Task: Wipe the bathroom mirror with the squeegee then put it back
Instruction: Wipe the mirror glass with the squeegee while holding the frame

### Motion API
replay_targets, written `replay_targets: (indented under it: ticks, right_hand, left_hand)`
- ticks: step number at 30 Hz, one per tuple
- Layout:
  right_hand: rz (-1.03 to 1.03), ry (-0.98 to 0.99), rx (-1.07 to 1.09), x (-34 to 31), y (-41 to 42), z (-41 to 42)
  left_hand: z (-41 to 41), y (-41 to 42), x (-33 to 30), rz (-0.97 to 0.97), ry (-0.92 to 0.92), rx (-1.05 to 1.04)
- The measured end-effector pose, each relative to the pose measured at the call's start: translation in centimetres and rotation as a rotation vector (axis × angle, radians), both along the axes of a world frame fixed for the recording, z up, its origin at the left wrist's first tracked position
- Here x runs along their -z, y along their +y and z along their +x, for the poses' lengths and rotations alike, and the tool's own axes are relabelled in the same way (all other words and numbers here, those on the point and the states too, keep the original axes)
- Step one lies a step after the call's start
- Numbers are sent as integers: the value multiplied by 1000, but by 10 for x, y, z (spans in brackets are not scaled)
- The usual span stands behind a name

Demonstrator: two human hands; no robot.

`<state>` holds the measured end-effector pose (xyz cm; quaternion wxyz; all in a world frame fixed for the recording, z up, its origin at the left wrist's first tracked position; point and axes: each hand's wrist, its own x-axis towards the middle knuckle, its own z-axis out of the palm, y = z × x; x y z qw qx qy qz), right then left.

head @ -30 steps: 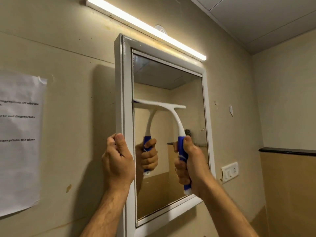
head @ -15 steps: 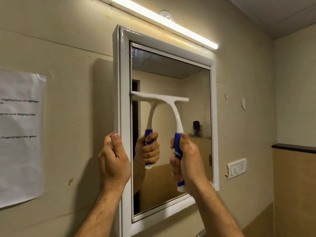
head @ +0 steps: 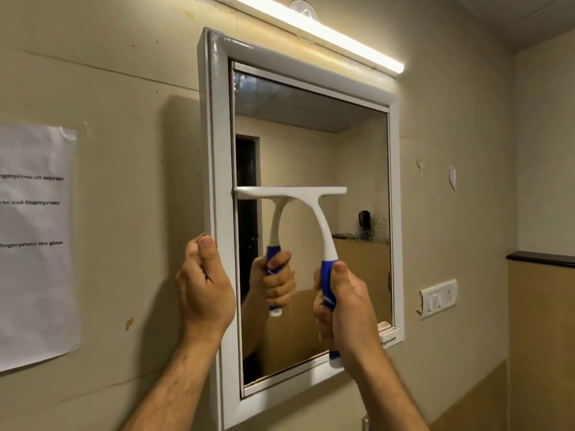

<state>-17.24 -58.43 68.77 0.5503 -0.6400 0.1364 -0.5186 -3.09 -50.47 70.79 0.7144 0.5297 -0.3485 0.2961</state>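
Right hand (head: 348,309) was clenched around the blue grip of the squeegee (head: 314,231), thumb pressed up along the handle's back. The white blade bar (head: 291,191) sat flat against the mirror glass (head: 311,144), roughly mid-height, its left end touching the inner edge of the white frame (head: 217,150). The blade covered only the left part of the glass; the right strip lay beyond its reach.

Left hand (head: 205,287) was curled into a loose fist against the left frame rail, gripping its edge; thumb on the front face. It looked to be steadying the frame, maybe a cabinet door.

Handling judgement: the squeegee looked like light, stiff plastic with a curved white neck and a rubbery blue grip. Best held where it already was, on the blue section, not the slick white neck. The blade's rubber edge would be the only soft part and needs even pressure to avoid streaks. The glass is fragile, so press firmly, not hard.

A dark smudged patch (head: 365,225) showed on the right of the glass. A strip light (head: 326,29) ran above the frame, a printed sheet (head: 34,237) hung on the wall to the left, a switch plate (head: 438,298) to the right.

Where the squeegee returns to could not be told.
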Motion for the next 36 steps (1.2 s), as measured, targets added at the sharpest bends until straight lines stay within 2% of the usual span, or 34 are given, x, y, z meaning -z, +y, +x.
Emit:
replay_targets:
  ticks: [4,10,18,23,29,36]
  right_hand:
    - [81,17,-78,23,4,-2]
    - [337,113,-151,71,19,-21]
    - [24,23,-11,3,16,-8]
    - [52,32,-32,21,11,-7]
    - [260,108,-59,87,20,-19]
    - [66,57,-56,40,10,-13]
  left_hand:
    - [8,-3,2,-8,-9,-26]
    - [10,-5,2,-33,4,3]
    - [4,-1,1,3,-3,8]
    - [7,-2,2,4,20,18]
    - [1,-1,1,-9,38,45]
    - [-4,1,-3,7,56,29]
